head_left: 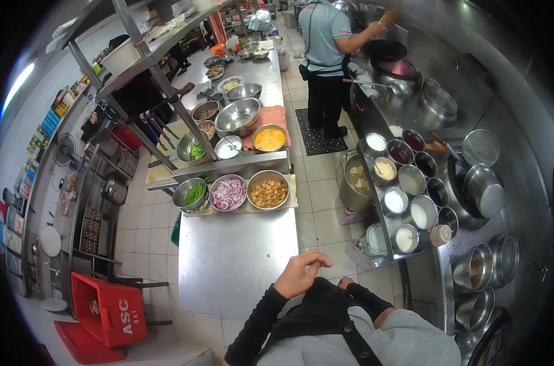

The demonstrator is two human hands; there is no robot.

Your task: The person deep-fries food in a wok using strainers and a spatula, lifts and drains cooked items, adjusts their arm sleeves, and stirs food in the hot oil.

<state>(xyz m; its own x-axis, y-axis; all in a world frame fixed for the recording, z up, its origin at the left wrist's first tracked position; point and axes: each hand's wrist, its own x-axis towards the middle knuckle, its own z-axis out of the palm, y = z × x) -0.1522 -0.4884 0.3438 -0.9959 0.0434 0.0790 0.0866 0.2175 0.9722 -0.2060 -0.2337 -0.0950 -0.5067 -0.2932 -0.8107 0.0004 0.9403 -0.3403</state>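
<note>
My left hand [300,274] hangs in the air in front of my apron, beside the right edge of the steel table [234,256]. Its fingers are loosely bent and a little apart, and nothing shows in them. Low against my dark apron, my right hand [346,282] is only partly visible; its fingers are mostly hidden. Along the far end of the bare tabletop stand a bowl of green vegetable pieces [194,193], a bowl of sliced red onions [228,193] and a bowl of browned cubes [268,189]. Neither hand touches them.
A bowl of yellow liquid [269,138] and several steel bowls stand behind a raised rail. To the right, a rack of seasoning pots [411,180] juts out by the stove. A co-worker [325,49] stands ahead at the woks. A red crate [115,311] lies lower left.
</note>
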